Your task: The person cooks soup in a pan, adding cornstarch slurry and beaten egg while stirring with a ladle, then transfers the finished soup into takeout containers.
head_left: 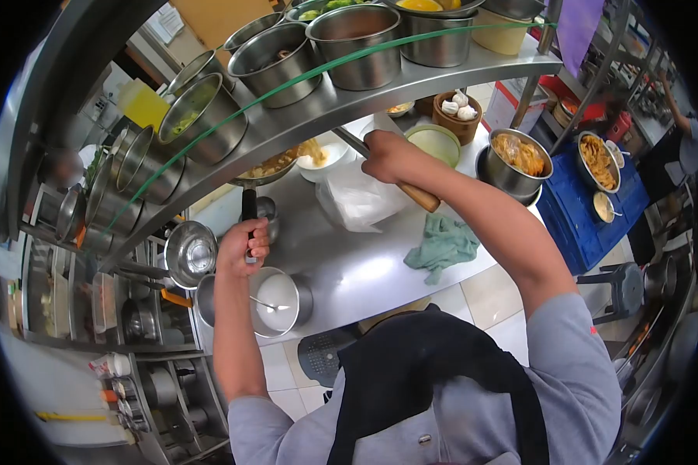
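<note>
My left hand is wrapped round the black handle of a frying pan, partly hidden under the shelf edge. Yellowish-brown food lies in the pan and reaches over its rim to a white bowl. My right hand grips a wooden-handled cooking utensil; its metal shaft runs toward the bowl, and the shelf hides its head. Below my right hand, a clear plastic bag lies on the steel counter. Near my left wrist stands a steel pot with white contents and a spoon.
A steel shelf with several food pots crosses overhead. On the counter are a green cloth, a pale green bowl, a bamboo steamer with white buns, and a pot of orange food. Blue crates stand right; another person is beyond.
</note>
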